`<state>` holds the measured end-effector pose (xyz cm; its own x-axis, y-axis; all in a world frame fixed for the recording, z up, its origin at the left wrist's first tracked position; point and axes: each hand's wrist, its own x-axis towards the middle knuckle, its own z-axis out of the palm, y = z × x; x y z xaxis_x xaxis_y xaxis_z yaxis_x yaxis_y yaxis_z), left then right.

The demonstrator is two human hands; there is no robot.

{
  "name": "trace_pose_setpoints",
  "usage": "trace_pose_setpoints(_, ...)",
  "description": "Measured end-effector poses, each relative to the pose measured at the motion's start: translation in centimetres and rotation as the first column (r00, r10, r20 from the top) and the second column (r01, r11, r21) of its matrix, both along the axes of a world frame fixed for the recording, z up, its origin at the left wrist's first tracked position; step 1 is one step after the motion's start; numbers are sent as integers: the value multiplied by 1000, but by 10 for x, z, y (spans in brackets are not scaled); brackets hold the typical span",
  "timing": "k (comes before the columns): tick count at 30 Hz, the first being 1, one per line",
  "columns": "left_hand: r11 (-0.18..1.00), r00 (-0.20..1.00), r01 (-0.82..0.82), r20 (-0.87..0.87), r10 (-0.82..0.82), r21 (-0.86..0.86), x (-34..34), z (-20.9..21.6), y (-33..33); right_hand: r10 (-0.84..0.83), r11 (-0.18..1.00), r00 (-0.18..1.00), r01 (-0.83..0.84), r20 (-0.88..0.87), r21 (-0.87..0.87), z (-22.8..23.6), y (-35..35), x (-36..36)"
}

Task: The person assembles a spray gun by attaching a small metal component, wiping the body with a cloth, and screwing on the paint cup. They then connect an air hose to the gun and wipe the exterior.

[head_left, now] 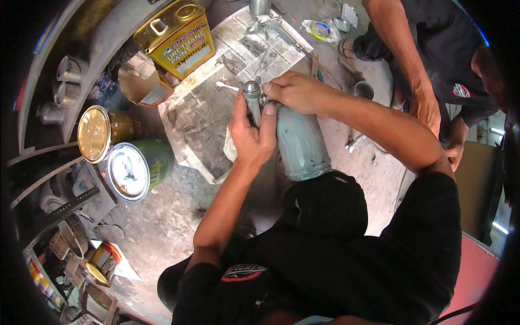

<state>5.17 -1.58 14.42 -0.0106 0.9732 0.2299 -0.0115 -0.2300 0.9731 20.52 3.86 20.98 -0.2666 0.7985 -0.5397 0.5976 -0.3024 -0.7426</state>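
A metal spray gun (pixel 252 95) with a large grey-green paint cup (pixel 303 143) is held up in front of me. My left hand (pixel 252 135) is closed around the gun's body, thumb and fingers on either side. With bent fingertips my right hand (pixel 298 92) grips the back of the gun, just above the cup; which small part it pinches is hidden. A thin white stick with a rounded end (pixel 226 85) shows beside the gun's nozzle. Beneath lies stained newspaper (pixel 197 114), with metal spray gun parts (pixel 265 30) on its far sheet.
A yellow rectangular thinner can (pixel 176 43) stands far left, beside an open cardboard box (pixel 142 81). Two round paint cans (pixel 128 170) sit at left, near shelves. At far right, another person's hands (pixel 427 114) hang close to my right arm. A metal cup (pixel 363 90) is on the floor.
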Motion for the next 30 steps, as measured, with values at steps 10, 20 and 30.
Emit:
trace_pose_setpoints(10, 473, 549, 575, 744, 382, -667, -58, -58, 48, -375, 897, 845, 226, -382, -379, -60, -1, 3)
trace_pose_setpoints(20, 443, 672, 501, 657, 341, -743, -50, -79, 40, 236, 746, 966, -110, -106, 657, -129, -72, -43)
trace_pose_setpoints(30, 787, 982, 162, 19, -187, -596, -116, -41, 69, -236, 971, 917, 232, -322, -53, -112, -53, -26)
